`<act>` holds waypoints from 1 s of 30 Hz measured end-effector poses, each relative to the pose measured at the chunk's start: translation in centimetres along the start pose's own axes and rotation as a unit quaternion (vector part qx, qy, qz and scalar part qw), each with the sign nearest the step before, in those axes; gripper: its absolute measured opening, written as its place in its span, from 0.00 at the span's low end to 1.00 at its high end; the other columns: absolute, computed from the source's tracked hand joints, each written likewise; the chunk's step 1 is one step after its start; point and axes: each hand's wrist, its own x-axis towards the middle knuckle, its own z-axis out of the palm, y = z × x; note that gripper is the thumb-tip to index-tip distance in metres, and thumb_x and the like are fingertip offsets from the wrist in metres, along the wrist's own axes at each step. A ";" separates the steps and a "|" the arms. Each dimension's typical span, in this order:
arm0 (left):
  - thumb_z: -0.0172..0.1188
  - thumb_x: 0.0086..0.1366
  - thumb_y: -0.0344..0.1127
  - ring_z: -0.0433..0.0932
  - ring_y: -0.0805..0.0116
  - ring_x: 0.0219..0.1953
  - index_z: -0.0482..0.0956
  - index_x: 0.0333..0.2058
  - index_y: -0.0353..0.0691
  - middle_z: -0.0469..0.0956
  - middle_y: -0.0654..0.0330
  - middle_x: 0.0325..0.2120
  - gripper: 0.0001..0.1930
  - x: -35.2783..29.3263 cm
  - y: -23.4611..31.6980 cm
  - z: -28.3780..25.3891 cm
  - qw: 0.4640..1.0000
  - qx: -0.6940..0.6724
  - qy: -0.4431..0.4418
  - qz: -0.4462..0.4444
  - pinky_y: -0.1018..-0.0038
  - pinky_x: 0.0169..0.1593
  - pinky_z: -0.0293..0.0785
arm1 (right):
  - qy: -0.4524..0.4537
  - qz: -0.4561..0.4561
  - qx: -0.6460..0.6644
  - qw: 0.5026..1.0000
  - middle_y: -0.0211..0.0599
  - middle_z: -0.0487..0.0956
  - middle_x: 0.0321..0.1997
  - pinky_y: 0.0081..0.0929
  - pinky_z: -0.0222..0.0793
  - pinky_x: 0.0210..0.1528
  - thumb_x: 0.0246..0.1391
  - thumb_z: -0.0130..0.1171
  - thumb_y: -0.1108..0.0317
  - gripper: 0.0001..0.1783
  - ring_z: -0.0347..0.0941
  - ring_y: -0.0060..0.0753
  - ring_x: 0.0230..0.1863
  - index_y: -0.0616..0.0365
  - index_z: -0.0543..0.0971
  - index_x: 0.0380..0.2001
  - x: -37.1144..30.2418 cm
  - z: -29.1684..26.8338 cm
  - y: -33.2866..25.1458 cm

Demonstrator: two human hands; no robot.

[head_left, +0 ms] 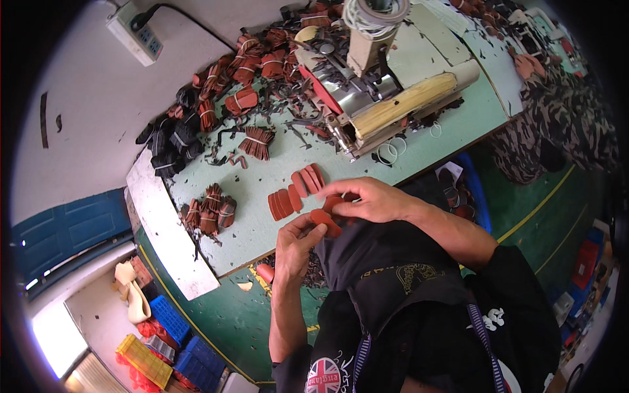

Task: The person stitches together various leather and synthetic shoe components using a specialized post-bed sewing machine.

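1. Head view, centre of the frame: the left hand (298, 241) pinches a thin red-brown piece (327, 223) between thumb and fingers, its rounded face turned up, in front of the person's dark apron (386, 252)
2. Head view, just right of centre: the right hand (375, 198) is bent over a second red-brown piece (333, 201), fingers blurred; whether they close on that piece or only brush it, I cannot tell
3. Head view, middle of the frame, just beyond the hands: more flat pieces lie overlapping in a left row (280, 204) and a right row (309, 179) on the pale green table (239, 180)
4. Handling, judged from the look: each piece seems light, thin and leather-like, bendy but firm enough to keep its shape, hardly fragile; the smooth face may slide against its neighbour, so two could come up together
5. Where to take hold: a thumb on the flat face and fingertips beneath, near one edge, should suit a single piece; for the overlapping rows, lift at the exposed edge
6. Head view, left of centre: a banded bundle (256, 143) and a lower cluster of bundles (211, 209) look gathered tight at the middle, so a grip around that waist should hold best
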 end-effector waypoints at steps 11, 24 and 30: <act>0.54 0.67 0.29 0.74 0.73 0.37 0.74 0.46 0.39 0.78 0.61 0.38 0.10 1.9 -1.5 3.5 0.935 -0.356 0.003 0.011 0.77 0.43 0.72 | 0.236 -0.201 -0.149 0.939 0.35 0.79 0.38 0.18 0.73 0.38 0.57 0.55 0.78 0.12 0.76 0.22 0.38 0.62 0.78 0.45 -1.0 0.4 0.7; 0.55 0.67 0.32 0.72 0.65 0.54 0.68 0.56 0.37 0.74 0.59 0.47 0.19 2.1 -2.0 6.6 0.975 0.177 0.089 0.096 0.70 0.54 0.73 | 0.179 -0.160 -0.253 0.937 0.41 0.80 0.35 0.27 0.74 0.37 0.55 0.61 0.70 0.11 0.78 0.38 0.34 0.61 0.79 0.41 -4.9 -3.3 0.3; 0.55 0.68 0.33 0.77 0.73 0.48 0.70 0.60 0.38 0.80 0.53 0.45 0.22 1.0 -0.2 5.2 0.913 0.384 -0.079 0.116 0.74 0.53 0.71 | 0.017 -0.027 0.038 0.999 0.34 0.79 0.36 0.22 0.73 0.42 0.58 0.57 0.73 0.14 0.77 0.24 0.37 0.62 0.74 0.47 -5.5 -3.8 0.7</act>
